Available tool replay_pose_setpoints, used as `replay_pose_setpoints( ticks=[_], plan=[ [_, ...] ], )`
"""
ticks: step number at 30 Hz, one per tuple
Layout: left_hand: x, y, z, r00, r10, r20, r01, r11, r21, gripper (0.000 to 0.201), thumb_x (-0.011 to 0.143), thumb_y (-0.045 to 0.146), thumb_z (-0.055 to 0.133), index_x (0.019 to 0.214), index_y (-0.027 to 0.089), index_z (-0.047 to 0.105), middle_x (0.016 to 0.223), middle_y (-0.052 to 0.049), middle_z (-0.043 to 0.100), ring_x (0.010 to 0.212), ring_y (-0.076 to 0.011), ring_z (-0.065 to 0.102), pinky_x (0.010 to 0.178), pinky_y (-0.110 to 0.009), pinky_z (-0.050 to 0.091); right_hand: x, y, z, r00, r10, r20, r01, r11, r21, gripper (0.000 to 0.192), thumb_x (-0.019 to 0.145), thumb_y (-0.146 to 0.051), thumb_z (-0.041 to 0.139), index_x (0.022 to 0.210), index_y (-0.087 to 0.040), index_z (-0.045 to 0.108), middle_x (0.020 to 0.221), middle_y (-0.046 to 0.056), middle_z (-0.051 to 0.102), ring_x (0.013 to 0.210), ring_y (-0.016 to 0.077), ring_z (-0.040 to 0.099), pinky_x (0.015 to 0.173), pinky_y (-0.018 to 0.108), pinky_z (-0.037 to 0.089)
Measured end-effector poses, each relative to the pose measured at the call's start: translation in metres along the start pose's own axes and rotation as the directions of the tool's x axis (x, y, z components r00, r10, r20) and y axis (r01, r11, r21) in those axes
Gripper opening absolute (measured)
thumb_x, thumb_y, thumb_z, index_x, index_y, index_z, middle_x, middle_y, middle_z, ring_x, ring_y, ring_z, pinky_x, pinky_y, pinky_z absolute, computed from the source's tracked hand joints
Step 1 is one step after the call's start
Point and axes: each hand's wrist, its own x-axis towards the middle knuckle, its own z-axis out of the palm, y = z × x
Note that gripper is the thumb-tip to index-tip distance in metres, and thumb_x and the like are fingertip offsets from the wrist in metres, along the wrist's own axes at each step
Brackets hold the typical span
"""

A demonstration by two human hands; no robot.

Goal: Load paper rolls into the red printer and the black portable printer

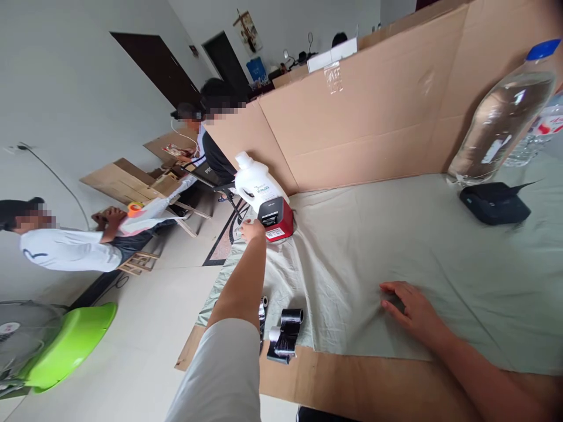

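Note:
My left hand [253, 230] reaches far forward to the near left side of a red and black label printer [281, 220]. Its fingers are bent against the printer's edge and partly hard to make out. Behind the printer, close to it, stands a white jug with a handle [259, 181]. My right hand [409, 310] rests on the grey-green cloth [352, 252] with its fingers apart, holding nothing. Rolls of shiny black ribbon [288, 334] lie near the table's front edge, partly beside my left forearm.
A tall cardboard panel [365, 117] borders the table's back. At the right stand a large clear bottle with a blue cap [505, 111] and a black pouch [495, 202]. Seated people [74, 246] work at the left, near a green basin [73, 346].

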Motion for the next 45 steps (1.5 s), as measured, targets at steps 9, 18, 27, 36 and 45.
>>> replay_pose_setpoints(
  ticks=[9, 18, 27, 36, 45],
  plan=[
    [-0.196, -0.096, 0.002, 0.666, 0.274, 0.694, -0.677, 0.612, 0.408, 0.050, 0.089, 0.038, 0.054, 0.136, 0.020, 0.052, 0.152, -0.016, 0.044, 0.147, -0.0353, 0.032, 0.118, -0.058, 0.025, -0.025, -0.002, -0.006, 0.987, 0.161, -0.007, -0.159, 0.981, 0.110, 0.026, 0.094, -0.043, 0.051, 0.106, -0.025, 0.065, 0.100, 0.009, 0.073, 0.085, 0.0233, 0.072, 0.069, 0.040, 0.063],
    [-0.235, -0.062, -0.033, 0.408, -0.205, 0.890, -0.878, 0.177, 0.444, 0.068, 0.089, 0.045, 0.059, 0.151, 0.025, 0.043, 0.164, -0.016, 0.025, 0.151, -0.0424, 0.020, 0.117, -0.063, 0.025, -0.009, 0.066, -0.095, 0.938, 0.099, -0.333, -0.182, 0.956, -0.228, 0.045, 0.085, -0.057, 0.058, 0.113, -0.022, 0.061, 0.113, 0.015, 0.065, 0.113, 0.0329, 0.061, 0.097, 0.058, 0.050],
    [-0.308, -0.037, -0.041, 0.186, -0.025, 0.982, -0.811, 0.561, 0.168, 0.038, 0.088, 0.039, 0.060, 0.124, 0.027, 0.065, 0.137, -0.011, 0.062, 0.129, -0.0297, 0.056, 0.110, -0.052, 0.044, 0.103, 0.150, -0.193, 0.589, 0.536, -0.605, -0.774, 0.590, -0.231, 0.115, 0.063, -0.070, 0.074, 0.146, -0.006, 0.029, 0.155, 0.031, 0.026, 0.143, 0.0447, 0.024, 0.114, 0.056, 0.025],
    [-0.339, -0.092, -0.035, 0.340, 0.037, 0.940, -0.492, 0.859, 0.145, 0.025, 0.091, 0.038, 0.053, 0.109, 0.026, 0.066, 0.109, -0.008, 0.070, 0.104, -0.0233, 0.066, 0.093, -0.042, 0.054, 0.118, 0.156, -0.191, 0.615, 0.589, -0.524, -0.781, 0.546, -0.303, 0.107, 0.062, -0.049, 0.078, 0.144, 0.002, 0.031, 0.137, 0.032, 0.048, 0.130, 0.0409, 0.043, 0.110, 0.050, 0.033],
    [-0.319, -0.093, -0.001, 0.522, -0.098, 0.848, 0.205, 0.979, -0.013, 0.046, 0.079, 0.058, 0.071, 0.108, 0.022, 0.067, 0.111, -0.011, 0.069, 0.096, -0.0238, 0.067, 0.086, -0.040, 0.053, 0.047, 0.050, -0.123, 0.904, 0.319, -0.286, -0.390, 0.888, -0.244, 0.095, 0.061, -0.055, 0.077, 0.140, -0.013, 0.044, 0.127, 0.020, 0.059, 0.120, 0.0383, 0.057, 0.102, 0.053, 0.046]
  ],
)
